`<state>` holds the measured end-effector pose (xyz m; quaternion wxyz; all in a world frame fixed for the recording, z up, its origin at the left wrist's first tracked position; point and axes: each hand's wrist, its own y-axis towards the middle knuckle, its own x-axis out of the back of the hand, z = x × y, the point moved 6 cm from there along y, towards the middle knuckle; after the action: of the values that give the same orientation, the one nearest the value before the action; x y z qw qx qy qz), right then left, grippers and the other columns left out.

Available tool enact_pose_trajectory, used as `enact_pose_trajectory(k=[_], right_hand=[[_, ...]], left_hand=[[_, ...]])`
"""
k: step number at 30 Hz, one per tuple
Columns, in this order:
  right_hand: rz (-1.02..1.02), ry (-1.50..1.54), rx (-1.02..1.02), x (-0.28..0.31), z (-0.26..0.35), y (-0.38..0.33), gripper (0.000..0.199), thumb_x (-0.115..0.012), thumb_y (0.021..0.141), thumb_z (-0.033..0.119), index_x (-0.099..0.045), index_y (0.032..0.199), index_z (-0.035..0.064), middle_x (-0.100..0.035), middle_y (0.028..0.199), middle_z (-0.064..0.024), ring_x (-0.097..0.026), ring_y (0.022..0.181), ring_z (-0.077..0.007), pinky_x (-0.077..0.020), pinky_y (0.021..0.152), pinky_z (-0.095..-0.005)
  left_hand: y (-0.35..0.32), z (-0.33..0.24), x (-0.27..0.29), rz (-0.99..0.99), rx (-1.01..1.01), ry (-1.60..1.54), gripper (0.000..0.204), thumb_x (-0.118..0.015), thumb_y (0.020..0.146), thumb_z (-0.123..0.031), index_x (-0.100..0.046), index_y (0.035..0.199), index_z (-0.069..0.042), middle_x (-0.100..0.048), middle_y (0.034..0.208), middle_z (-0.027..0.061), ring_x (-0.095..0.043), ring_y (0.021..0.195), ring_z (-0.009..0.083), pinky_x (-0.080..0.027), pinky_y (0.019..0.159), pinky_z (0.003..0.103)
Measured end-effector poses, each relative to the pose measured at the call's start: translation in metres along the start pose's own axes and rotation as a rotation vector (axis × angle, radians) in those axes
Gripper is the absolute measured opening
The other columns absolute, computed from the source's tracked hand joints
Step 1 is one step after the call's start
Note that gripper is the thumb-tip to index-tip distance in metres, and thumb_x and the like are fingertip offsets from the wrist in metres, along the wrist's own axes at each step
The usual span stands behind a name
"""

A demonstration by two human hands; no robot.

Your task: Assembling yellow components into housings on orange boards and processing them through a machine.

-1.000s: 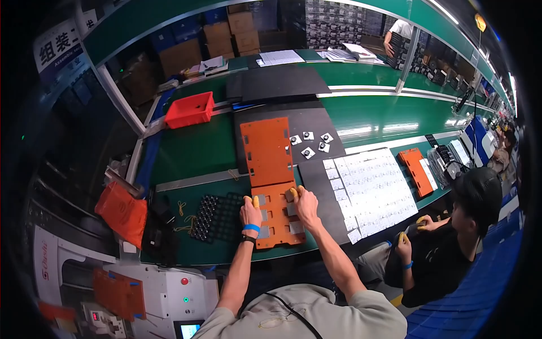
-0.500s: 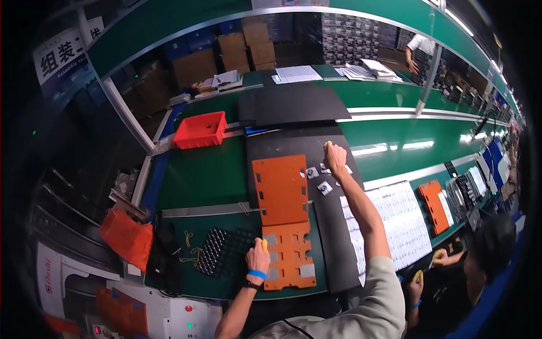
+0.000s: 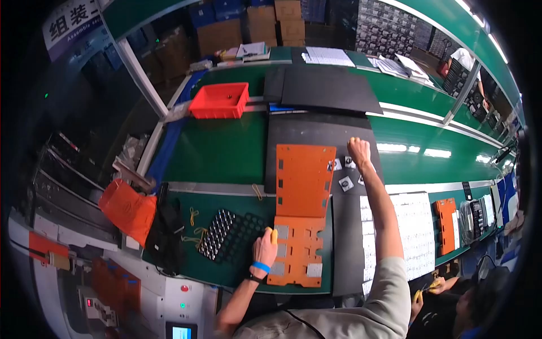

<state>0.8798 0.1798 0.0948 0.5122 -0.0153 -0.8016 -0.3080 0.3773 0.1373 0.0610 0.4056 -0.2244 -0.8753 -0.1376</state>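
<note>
An orange hinged fixture (image 3: 302, 198) lies unfolded before me, its upper panel plain and its lower panel cut with slots and bearing grey pads. At the lower panel's left edge is my left hand (image 3: 263, 252), fingers curled, a yellow cover on a fingertip; whatever it pinches is hidden. My right arm stretches out over the black mat (image 3: 310, 129). There my right hand (image 3: 359, 151) is closed like a fist just beyond several small white square pieces with dark centres (image 3: 345, 183). Anything inside those fingers cannot be made out.
Left of the fixture lies a black tray of shiny round parts (image 3: 217, 234), with yellow bands nearby. A red bin (image 3: 220, 100) stands farther back. Printed sheets (image 3: 415, 231) and a second orange fixture (image 3: 447, 226) lie to the right. A co-worker's hands (image 3: 432, 288) work at lower right.
The whole view has shifted, so the bench sits farther right and higher. My right hand stays over the mat, its fingers now more curled. My left hand remains at the fixture's edge.
</note>
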Motion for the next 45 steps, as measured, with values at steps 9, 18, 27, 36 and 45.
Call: enact_pose_trajectory(k=[9, 18, 27, 36, 45], right_hand=[[-0.315, 1.076, -0.587, 0.213, 0.090, -0.151, 0.028, -0.062, 0.095, 0.018, -0.060, 0.074, -0.0002, -0.054, 0.056, -0.0152, -0.048, 0.046, -0.0253, -0.0351, 0.047, -0.0395], [0.073, 0.860, -0.206, 0.224, 0.228, -0.255, 0.026, -0.067, 0.086, 0.023, -0.061, 0.071, 0.0020, -0.065, 0.072, -0.0183, -0.064, 0.069, -0.0381, -0.0502, 0.064, -0.0457], [0.104, 0.782, -0.134, 0.226, 0.236, -0.256, 0.018, -0.067, 0.082, 0.018, -0.060, 0.076, 0.0024, -0.064, 0.072, -0.0165, -0.065, 0.070, -0.0363, -0.0516, 0.066, -0.0456], [0.142, 0.775, -0.168, 0.230, 0.235, -0.254, 0.018, -0.068, 0.081, 0.018, -0.061, 0.075, 0.0023, -0.065, 0.071, -0.0177, -0.065, 0.069, -0.0372, -0.0517, 0.065, -0.0459], [0.113, 0.766, -0.149, 0.231, 0.235, -0.255, 0.023, -0.064, 0.086, 0.019, -0.059, 0.072, 0.0024, -0.065, 0.072, -0.0176, -0.066, 0.066, -0.0355, -0.0520, 0.062, -0.0459]], left_hand=[[-0.006, 0.010, 0.006, -0.145, 0.016, -0.106, 0.014, -0.057, 0.092, -0.012, -0.060, 0.102, -0.002, -0.063, 0.074, 0.0263, -0.061, 0.074, 0.0475, -0.046, 0.062, 0.056], [-0.005, -0.003, 0.014, -0.147, -0.036, -0.233, 0.006, -0.052, 0.089, -0.002, -0.055, 0.092, 0.002, -0.063, 0.084, 0.0289, -0.060, 0.083, 0.0489, -0.048, 0.067, 0.053], [-0.008, 0.001, 0.012, -0.162, -0.039, -0.248, 0.010, -0.052, 0.093, -0.006, -0.056, 0.095, 0.003, -0.063, 0.089, 0.0294, -0.059, 0.085, 0.0495, -0.048, 0.067, 0.053], [-0.003, 0.015, -0.001, -0.102, -0.040, -0.358, 0.013, -0.050, 0.093, -0.006, -0.057, 0.098, 0.004, -0.062, 0.094, 0.0306, -0.058, 0.092, 0.0495, -0.049, 0.070, 0.049], [0.012, -0.017, 0.017, -0.054, -0.045, -0.424, 0.012, -0.049, 0.092, -0.006, -0.055, 0.095, 0.005, -0.061, 0.094, 0.0304, -0.055, 0.096, 0.0511, -0.049, 0.072, 0.047]])
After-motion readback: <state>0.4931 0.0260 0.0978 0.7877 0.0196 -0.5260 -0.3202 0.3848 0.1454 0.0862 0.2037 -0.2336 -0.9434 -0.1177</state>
